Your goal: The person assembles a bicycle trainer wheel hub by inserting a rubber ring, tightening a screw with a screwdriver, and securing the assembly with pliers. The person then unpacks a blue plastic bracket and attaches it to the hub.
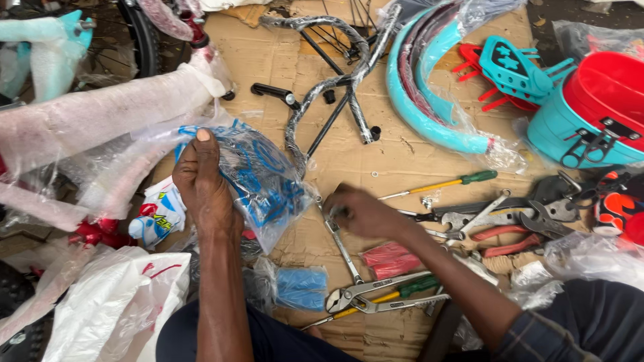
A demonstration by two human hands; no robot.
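Your left hand [201, 184] is clamped on a clear plastic bag [258, 181] of blue parts, its long axis running from 10 o'clock to 4 o'clock, hanging at 3 o'clock of your grip. Your right hand [362, 211] pinches closed on a combination wrench [342, 248] pointing toward 5 o'clock.

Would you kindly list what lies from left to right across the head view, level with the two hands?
Left hand gripping a clear plastic bag with blue print → right hand → green-handled yellow-shaft screwdriver → red-handled pliers → orange and black patterned part.
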